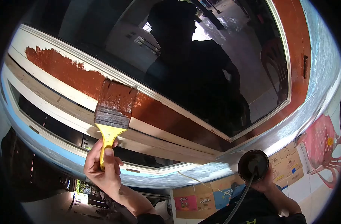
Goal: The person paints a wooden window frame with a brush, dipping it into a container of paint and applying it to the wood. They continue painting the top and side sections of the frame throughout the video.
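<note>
Head view: inventory of items.

1. Window frame (71,98). A pale wooden frame set around a dark glass pane (114,33). The bottom rail carries wet brown paint from its left end to the lower right corner. The strip under the paint is bare wood and white. The right upright (299,41) is brown all over. The glass shows a dark reflection of a person.

2. Paintbrush (114,108). A flat brush with brown-loaded bristles, a grey ferrule and a yellow handle. The bristles lie on the bottom rail, at the lower edge of the painted band and left of its middle. The handle points down and away from the glass.

3. Left hand (103,170). The grip is clenched around the yellow handle, thumb laid up along it. It sits below the rail and clear of the frame. There is open room along the rail to either side of the brush.

4. Right hand (267,180). It is below the frame's lower right corner. The grip is closed on a dark round paint tin (252,164), with the fingers showing behind it. A black strap (242,196) hangs down from the tin. The tin is apart from the frame and well apart from the brush.

5. Surroundings. A pale blue wall (321,71) borders the frame on the right. Cardboard boxes (204,199) lie low between the two forearms.
</note>
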Motion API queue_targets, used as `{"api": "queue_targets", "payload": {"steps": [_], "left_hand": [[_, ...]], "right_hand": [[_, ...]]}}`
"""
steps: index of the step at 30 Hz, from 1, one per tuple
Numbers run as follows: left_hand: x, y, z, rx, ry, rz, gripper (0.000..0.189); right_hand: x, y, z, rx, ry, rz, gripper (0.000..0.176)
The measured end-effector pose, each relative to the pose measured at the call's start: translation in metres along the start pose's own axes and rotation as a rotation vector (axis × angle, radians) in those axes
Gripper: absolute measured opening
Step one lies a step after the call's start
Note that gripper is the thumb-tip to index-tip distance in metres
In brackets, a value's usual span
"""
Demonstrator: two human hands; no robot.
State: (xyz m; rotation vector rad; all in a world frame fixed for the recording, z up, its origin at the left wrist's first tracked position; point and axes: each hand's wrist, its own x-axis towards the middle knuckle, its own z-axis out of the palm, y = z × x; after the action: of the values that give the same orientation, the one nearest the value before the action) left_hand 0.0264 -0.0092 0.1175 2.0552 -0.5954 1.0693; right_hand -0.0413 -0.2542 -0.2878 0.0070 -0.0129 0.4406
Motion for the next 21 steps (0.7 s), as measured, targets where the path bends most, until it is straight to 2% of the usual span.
{"api": "queue_targets", "payload": {"steps": [3,7,11,17,21], "left_hand": [[0.0,-0.003,-0.004,-0.003,0.058,0.021,0.027],[0.001,0.006,0.002,-0.017,-0.014,0.019,0.027],[0.003,0.001,-0.002,0.001,0.054,0.032,0.027],[0.004,0.004,0.001,-0.026,-0.001,0.046,0.027],[0.008,0.004,-0.001,-0.004,0.048,0.038,0.028]], "right_hand": [[-0.001,0.0,0.003,0.013,0.002,-0.005,0.074],[-0.001,0.0,0.006,0.023,0.014,-0.008,0.077],[-0.002,0.0,0.005,0.011,0.005,-0.016,0.081],[-0.002,0.002,0.014,0.031,0.014,-0.048,0.082],[-0.001,0.0,0.016,0.018,-0.027,-0.038,0.081]]}}
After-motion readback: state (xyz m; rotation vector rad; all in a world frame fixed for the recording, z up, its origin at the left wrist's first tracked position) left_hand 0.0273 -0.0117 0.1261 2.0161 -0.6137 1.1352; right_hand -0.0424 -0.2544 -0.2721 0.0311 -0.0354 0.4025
